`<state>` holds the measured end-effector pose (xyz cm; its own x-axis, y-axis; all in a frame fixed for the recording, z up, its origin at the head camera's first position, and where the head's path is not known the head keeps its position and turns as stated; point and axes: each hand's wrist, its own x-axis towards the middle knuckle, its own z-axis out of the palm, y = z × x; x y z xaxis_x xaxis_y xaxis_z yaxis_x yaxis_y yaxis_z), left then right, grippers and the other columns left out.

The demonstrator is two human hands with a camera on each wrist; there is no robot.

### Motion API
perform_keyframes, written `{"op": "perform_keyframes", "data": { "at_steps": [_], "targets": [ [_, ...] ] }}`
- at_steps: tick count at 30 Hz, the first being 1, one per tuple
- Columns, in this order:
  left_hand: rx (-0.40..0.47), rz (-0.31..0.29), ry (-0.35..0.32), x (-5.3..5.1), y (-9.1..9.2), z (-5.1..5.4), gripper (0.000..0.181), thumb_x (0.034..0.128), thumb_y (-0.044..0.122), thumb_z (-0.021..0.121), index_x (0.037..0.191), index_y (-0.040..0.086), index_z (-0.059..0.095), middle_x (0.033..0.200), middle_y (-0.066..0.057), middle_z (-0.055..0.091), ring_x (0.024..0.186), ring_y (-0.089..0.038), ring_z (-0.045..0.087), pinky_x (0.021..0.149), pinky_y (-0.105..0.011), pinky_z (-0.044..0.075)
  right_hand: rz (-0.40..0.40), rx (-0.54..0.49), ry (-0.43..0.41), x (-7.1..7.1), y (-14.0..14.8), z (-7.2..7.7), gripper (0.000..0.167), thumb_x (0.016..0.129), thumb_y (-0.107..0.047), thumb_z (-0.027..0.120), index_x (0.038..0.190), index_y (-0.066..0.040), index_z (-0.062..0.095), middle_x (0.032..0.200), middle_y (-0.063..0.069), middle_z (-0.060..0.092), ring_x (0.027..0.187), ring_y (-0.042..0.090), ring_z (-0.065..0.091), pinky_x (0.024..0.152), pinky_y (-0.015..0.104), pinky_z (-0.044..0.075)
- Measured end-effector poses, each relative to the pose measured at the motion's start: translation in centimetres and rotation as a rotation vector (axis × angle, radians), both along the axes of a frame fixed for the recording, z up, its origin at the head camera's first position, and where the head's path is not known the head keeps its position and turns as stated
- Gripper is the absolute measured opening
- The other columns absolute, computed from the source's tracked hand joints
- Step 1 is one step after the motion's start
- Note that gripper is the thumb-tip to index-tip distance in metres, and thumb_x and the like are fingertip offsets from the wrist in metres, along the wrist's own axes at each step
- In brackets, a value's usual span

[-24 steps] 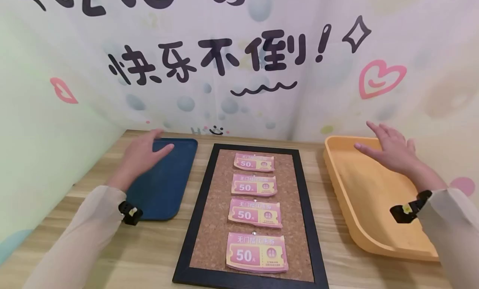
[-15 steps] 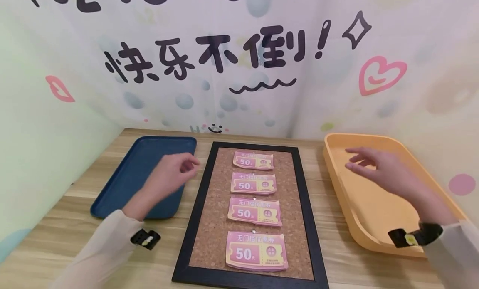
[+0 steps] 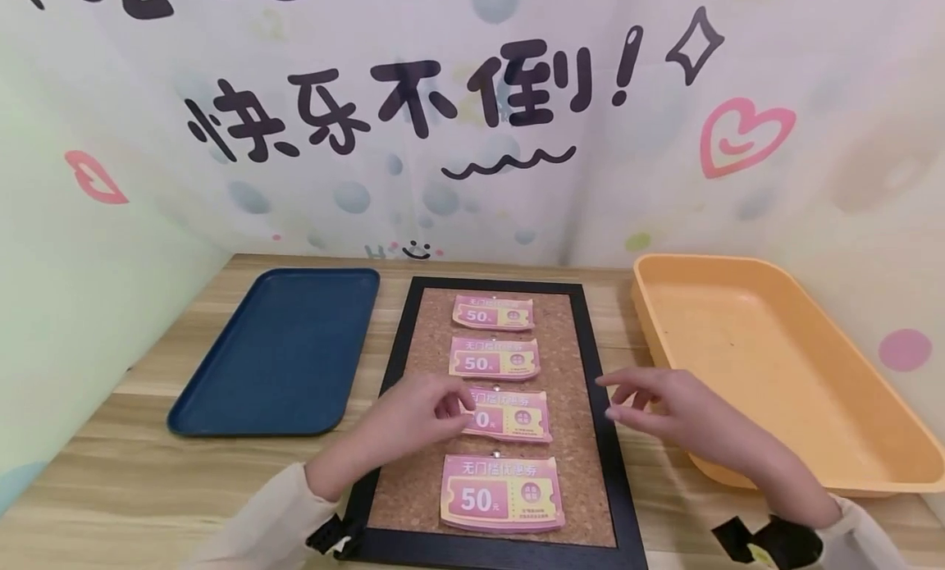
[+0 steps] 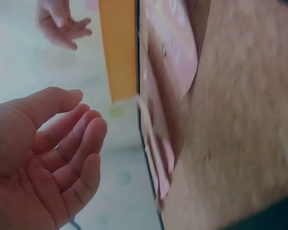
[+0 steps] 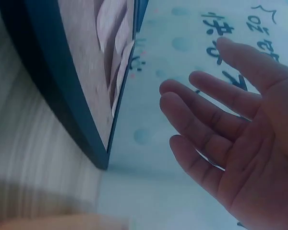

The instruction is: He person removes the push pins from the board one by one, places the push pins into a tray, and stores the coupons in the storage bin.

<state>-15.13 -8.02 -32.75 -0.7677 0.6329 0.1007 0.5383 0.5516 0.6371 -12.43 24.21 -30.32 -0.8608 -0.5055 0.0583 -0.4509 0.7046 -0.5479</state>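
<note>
A black-framed cork board (image 3: 583, 492) lies on the table, with several pink and yellow coupons in a column down its middle. My left hand (image 3: 409, 418) hovers over the board's left side, covering part of the second coupon from the front (image 3: 520, 418). Its fingers are loosely bent, and the left wrist view shows nothing held in the hand (image 4: 53, 163). Beside the frame's right edge is my right hand (image 3: 679, 410), relaxed and holding nothing; the right wrist view shows its bare palm (image 5: 245, 158). The front coupon (image 3: 502, 492) is in full view below both hands.
A dark blue tray (image 3: 276, 353) lies to the left of the board. To the right stands a deep orange tub (image 3: 760, 348), its near left corner partly behind my right hand. A printed cloth wall (image 3: 413, 201) rises behind the table.
Both hands have moved inward and toward me: the left from above the blue tray to the board, the right from over the orange tub to the frame's right edge.
</note>
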Motion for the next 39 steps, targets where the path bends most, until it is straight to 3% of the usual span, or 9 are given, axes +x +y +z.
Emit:
{"op": "perform_keyframes", "data": {
  "at_steps": [8,15,23,31,39],
  "targets": [
    [-0.015,-0.095,-0.021,0.4,1.5,-1.2,0.008,0.0779,0.011,0.072,0.082,0.011,0.065,0.067,0.010,0.055,0.060,-0.001,0.050,0.056,-0.020,0.043,0.126,-0.081,-0.117,0.5,-2.1,-2.0,0.035,0.090,-0.028,0.059,0.114,-0.003,0.059,0.088,-0.010,0.061,0.078,0.003,0.057,0.067,0.026,0.048],
    [-0.053,-0.116,-0.071,-0.1,2.6,-2.2,0.008,0.0782,0.008,0.071,0.079,0.011,0.064,0.065,0.010,0.052,0.059,-0.003,0.047,0.056,-0.019,0.042,0.170,-0.132,-0.232,0.1,-3.0,-4.1,0.028,0.088,-0.026,0.061,0.106,-0.006,0.063,0.087,-0.009,0.062,0.076,0.005,0.057,0.065,0.026,0.048],
    [-0.114,-0.132,-0.154,-0.4,3.3,-2.9,0.010,0.0789,0.009,0.071,0.076,0.014,0.063,0.062,0.008,0.051,0.054,-0.004,0.045,0.051,-0.018,0.037,0.221,-0.125,-0.233,-0.6,-3.8,-5.5,0.013,0.085,-0.024,0.066,0.092,-0.013,0.066,0.077,-0.012,0.059,0.067,0.003,0.053,0.060,0.023,0.047],
    [-0.145,-0.140,-0.119,-0.5,3.7,-3.5,0.008,0.0785,0.007,0.070,0.076,0.012,0.063,0.060,0.007,0.049,0.053,-0.004,0.044,0.050,-0.018,0.036,0.224,-0.103,-0.231,-1.1,-4.3,-6.1,0.009,0.082,-0.021,0.069,0.085,-0.014,0.063,0.068,-0.011,0.054,0.059,0.001,0.048,0.054,0.021,0.043],
    [-0.142,-0.150,-0.139,-0.7,3.8,-3.5,0.009,0.0778,0.005,0.070,0.075,0.011,0.064,0.060,0.007,0.050,0.052,-0.003,0.045,0.050,-0.018,0.037,0.201,-0.090,-0.272,-1.5,-4.5,-6.3,0.011,0.081,-0.021,0.070,0.082,-0.013,0.062,0.066,-0.010,0.052,0.058,0.002,0.046,0.052,0.020,0.041]
  ]
}}
